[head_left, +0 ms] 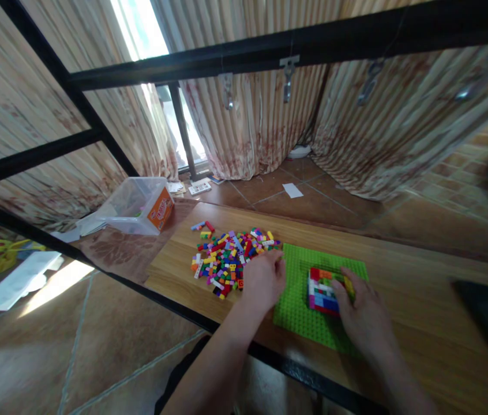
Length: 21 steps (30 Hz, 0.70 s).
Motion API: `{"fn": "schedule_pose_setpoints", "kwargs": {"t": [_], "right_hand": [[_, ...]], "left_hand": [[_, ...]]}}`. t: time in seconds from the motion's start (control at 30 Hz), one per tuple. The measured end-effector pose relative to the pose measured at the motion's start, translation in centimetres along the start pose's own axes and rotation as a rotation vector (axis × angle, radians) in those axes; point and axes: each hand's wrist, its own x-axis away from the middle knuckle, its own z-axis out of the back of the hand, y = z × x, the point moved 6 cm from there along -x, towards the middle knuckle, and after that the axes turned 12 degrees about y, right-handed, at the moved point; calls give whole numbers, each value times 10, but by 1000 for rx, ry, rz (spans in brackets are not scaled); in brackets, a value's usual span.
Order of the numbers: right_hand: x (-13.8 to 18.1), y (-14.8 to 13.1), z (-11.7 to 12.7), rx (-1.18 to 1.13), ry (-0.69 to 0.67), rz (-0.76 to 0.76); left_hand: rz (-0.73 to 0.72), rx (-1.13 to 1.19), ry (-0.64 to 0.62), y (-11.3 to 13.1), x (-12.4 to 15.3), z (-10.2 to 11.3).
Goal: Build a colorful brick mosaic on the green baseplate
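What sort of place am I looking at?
Probably a room at home: pleated beige patterned curtains hang beside a bright window, brown tiles pave the floor, and small multicoloured plastic bricks lie piled on a light-brown wooden tabletop.

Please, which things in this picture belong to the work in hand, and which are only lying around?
Probably in use:
- loose bricks
- green baseplate
- brick build at the right hand
- wooden table

Seemingly lying about:
- clear orange-labelled box
- small white paper
- yellow object
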Motion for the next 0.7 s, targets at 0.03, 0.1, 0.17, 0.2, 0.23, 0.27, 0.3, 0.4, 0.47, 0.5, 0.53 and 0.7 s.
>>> {"fn": "schedule_pose_setpoints", "kwargs": {"t": [0.03,0.1,0.17,0.2,0.23,0.27,0.3,0.4,0.47,0.5,0.53,0.7], "right_hand": [[0,0,0,-5,0,-5],[0,0,1,-15,-1,-16],[-1,0,2,-21,-3,-20],[-1,-1,2,-22,-1,-20],[-1,-1,3,-22,2,-19],[-2,-1,3,-25,6,-16],[-2,-1,3,-28,9,-14],[-3,-1,3,-36,7,-2],[-3,-1,4,-37,5,0],[-2,-1,4,-39,6,1],[-2,-1,4,-44,8,2],[-2,-4,7,-89,15,-3]], "left_hand": [[18,-24,55,-7,-6,6],[46,-91,131,-20,-15,15],[33,-148,155,-27,-20,19],[12,-168,155,-28,-21,19],[-15,-185,149,-28,-21,18],[-41,-204,138,-27,-20,16],[-61,-229,121,-25,-20,14],[-97,-313,55,-20,-18,6],[-110,-355,28,-18,-18,2],[-112,-372,23,-17,-19,1],[-110,-386,21,-18,-19,1],[-93,-386,43,-20,-22,3]]}}
